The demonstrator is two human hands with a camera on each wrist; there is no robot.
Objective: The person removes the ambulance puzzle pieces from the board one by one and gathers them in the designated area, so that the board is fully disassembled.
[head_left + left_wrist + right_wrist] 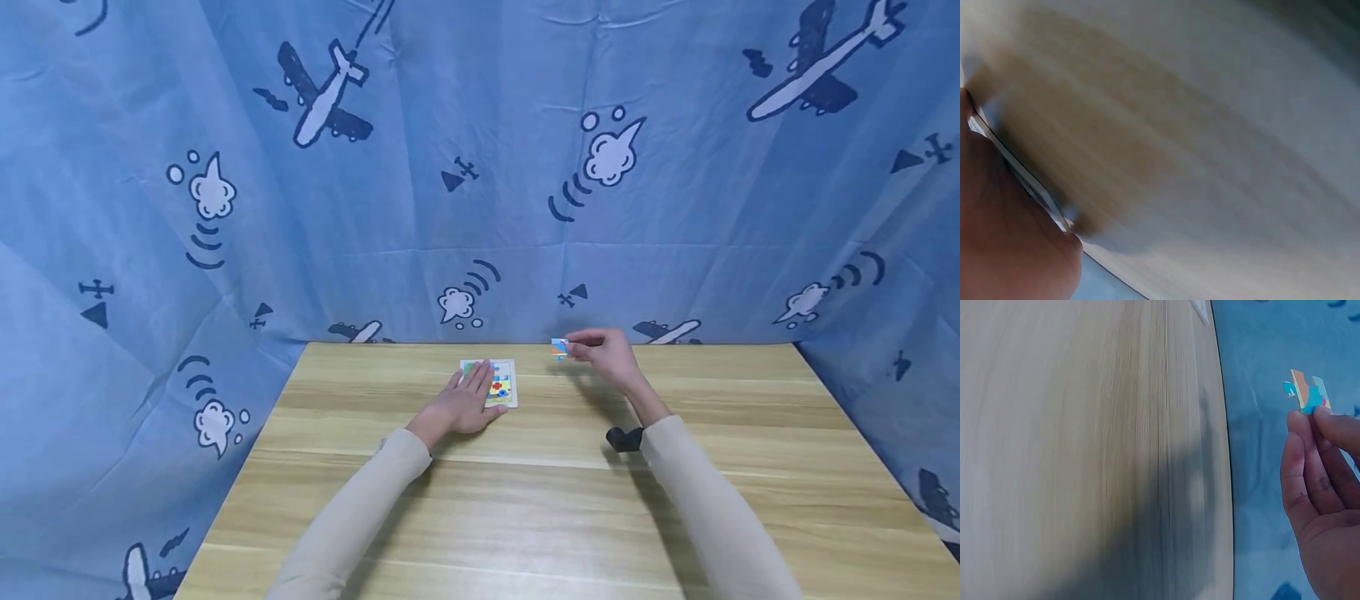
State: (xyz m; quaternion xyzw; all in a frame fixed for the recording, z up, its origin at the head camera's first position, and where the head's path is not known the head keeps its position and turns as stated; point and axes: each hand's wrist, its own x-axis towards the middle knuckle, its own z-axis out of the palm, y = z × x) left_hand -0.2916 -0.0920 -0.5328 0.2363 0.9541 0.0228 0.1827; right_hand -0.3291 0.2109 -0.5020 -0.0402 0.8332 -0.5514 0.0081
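In the head view my left hand (467,407) lies with straight fingers over a small jigsaw puzzle board (512,382). The fingers cover its left part; a colourful picture with a red cross and a blue wheel shows beside them. The left wrist view catches the thin edge of the board (1029,178) along the hand. Farther right, my right hand (609,360) is raised above the table's back part. Its thumb and fingertips pinch a jigsaw puzzle piece (1313,397), coloured orange, blue and white, with a knob on one side.
Both arms reach across a light wooden table (510,517). Blue curtains (510,208) with airplane drawings stand along its back edge and both sides. A small black object (624,439) shows beside the right wrist.
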